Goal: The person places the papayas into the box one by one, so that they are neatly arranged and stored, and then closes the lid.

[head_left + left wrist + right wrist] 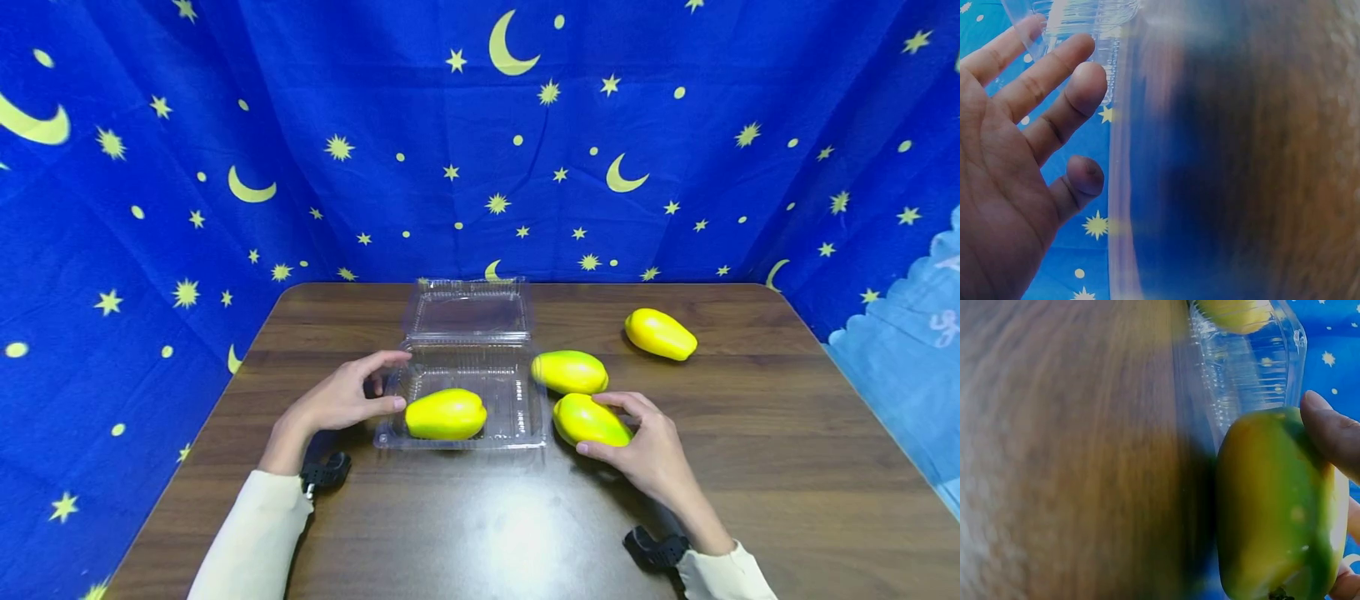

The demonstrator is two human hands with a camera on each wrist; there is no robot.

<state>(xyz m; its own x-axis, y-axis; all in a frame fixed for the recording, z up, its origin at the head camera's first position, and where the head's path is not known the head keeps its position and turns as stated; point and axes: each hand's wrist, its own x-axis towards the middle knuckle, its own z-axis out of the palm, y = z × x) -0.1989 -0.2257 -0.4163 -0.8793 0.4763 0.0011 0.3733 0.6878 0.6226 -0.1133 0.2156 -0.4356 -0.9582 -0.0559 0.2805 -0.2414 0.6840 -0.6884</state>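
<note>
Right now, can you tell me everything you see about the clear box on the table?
The box is see-through and shiny, like thin plastic, with small ridges along its walls. Its lid is open, folded back on the side away from the person and joined along the back edge. The box sits on the brown table. One yellow-green fruit lies in its front left part. The left hand is at its left side, but I can't tell whether the fingers touch it.
</note>
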